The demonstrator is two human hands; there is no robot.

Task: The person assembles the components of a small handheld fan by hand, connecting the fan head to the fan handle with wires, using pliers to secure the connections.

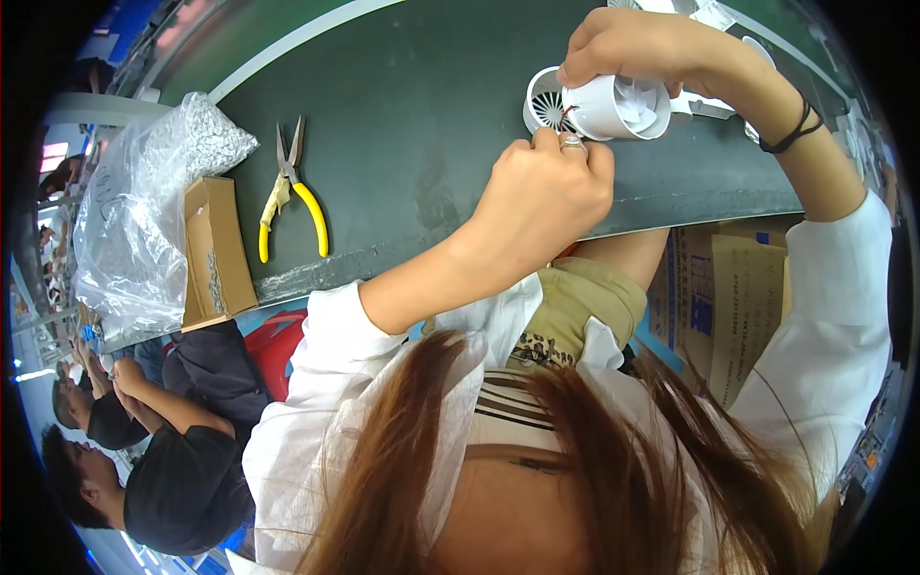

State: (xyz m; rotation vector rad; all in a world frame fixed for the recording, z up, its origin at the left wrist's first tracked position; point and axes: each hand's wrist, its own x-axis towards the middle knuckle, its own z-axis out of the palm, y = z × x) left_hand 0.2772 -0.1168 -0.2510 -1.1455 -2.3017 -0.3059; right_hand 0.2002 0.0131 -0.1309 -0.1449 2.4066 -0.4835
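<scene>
A white cylindrical fan housing (599,107) lies tipped on its side near the right of the bench, its white fan blades (637,103) showing in the open end. My right hand (640,46) is closed over the housing from above. Against the housing's left side sits a white round part with a slotted grille (549,107). A short red wire (568,113) shows between the two parts. My left hand (556,192) is closed just below them, fingertips at the wire and the grille's lower rim. What those fingertips pinch is hidden.
Yellow-handled pliers (294,192) lie on the dark green bench (412,105). Left of them are an open cardboard box (216,249) and a clear bag of small whitish parts (192,144). More white parts (709,103) lie beyond my right hand. Co-workers (182,479) sit at left.
</scene>
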